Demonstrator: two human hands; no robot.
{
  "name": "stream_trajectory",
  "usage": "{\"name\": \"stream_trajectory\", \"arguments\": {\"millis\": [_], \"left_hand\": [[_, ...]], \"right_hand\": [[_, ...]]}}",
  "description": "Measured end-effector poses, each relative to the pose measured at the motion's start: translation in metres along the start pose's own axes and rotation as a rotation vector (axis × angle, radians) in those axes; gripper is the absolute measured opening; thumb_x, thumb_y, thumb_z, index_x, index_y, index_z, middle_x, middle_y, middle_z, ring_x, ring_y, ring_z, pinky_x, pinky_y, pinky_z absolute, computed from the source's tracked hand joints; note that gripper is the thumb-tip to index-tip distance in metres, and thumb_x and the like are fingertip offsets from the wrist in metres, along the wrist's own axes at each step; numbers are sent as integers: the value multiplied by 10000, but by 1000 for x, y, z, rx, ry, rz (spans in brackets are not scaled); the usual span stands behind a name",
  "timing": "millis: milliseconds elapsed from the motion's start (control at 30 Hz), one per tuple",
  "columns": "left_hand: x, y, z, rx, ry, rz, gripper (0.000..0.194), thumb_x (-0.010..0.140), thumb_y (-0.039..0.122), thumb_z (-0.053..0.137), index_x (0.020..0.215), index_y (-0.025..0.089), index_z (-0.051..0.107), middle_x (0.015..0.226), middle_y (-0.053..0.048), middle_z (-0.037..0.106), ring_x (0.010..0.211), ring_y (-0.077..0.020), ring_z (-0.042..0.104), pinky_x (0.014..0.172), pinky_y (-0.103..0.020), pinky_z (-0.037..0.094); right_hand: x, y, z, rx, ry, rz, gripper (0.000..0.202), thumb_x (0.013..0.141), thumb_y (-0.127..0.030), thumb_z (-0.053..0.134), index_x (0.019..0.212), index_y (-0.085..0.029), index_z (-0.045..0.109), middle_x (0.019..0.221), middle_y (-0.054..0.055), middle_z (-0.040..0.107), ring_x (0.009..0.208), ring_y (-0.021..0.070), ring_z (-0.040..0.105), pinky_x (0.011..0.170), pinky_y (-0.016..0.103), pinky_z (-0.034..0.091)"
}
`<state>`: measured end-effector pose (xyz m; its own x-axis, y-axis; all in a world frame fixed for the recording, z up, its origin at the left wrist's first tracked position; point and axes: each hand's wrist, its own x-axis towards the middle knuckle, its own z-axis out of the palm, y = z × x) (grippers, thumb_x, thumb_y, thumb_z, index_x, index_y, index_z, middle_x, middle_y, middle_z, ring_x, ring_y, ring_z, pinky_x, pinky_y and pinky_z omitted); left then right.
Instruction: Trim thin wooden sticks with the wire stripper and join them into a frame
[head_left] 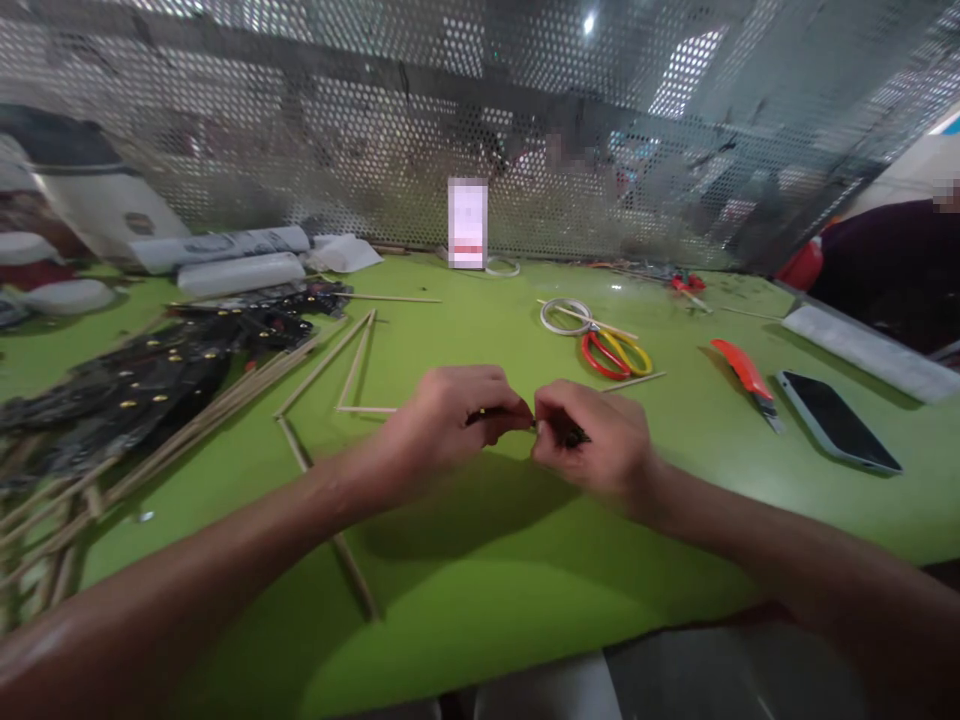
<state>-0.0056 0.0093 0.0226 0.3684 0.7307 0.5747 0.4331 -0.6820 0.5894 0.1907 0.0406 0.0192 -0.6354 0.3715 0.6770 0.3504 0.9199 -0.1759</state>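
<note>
My left hand point(442, 425) and my right hand point(600, 430) meet above the middle of the green table, fingertips nearly touching. Pinched in the left fingers is a small dark piece point(493, 412), mostly hidden by them. Closed round a dark part too, the right fingers hide most of it; whether it is the same piece I cannot tell. Thin wooden sticks point(352, 360) joined in angled shapes lie beside my left hand. Just beyond my right hand are scissors point(630, 352) with red and yellow handles and a roll of tape point(566, 317).
Black parts with brass-coloured dots point(165, 370) and a bundle of sticks point(217, 415) cover the left side. An orange cutter point(739, 370) and a phone point(836, 420) lie right. A lit phone point(467, 222) stands against the perforated metal screen point(337, 130). A person point(892, 260) is at far right.
</note>
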Motion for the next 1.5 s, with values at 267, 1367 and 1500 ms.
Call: {"name": "stream_trajectory", "arguments": {"millis": [267,1367,1500], "left_hand": [[-1,-6,1,-120,-26,-137,112,805,4,673,789,96,734,638,8,652,566,-55,573,536,-129,428],[-6,-16,5,55,-99,-186,92,847,157,684,779,117,732,706,-39,714,619,-126,618,573,-218,448],[-7,-17,7,-1,-61,-204,108,849,182,688,777,118,737,668,-24,706,562,-99,585,525,-192,415]], "right_hand": [[-3,3,7,174,-6,134,95,805,-104,546,850,-186,535,623,-42,539,512,66,466,484,200,382],[15,7,-9,-235,-486,-162,131,881,-82,439,858,-145,552,699,34,566,554,133,494,506,290,319],[14,5,-11,-171,-392,-127,114,885,-111,457,854,-166,553,669,19,555,540,127,473,516,289,322]]}}
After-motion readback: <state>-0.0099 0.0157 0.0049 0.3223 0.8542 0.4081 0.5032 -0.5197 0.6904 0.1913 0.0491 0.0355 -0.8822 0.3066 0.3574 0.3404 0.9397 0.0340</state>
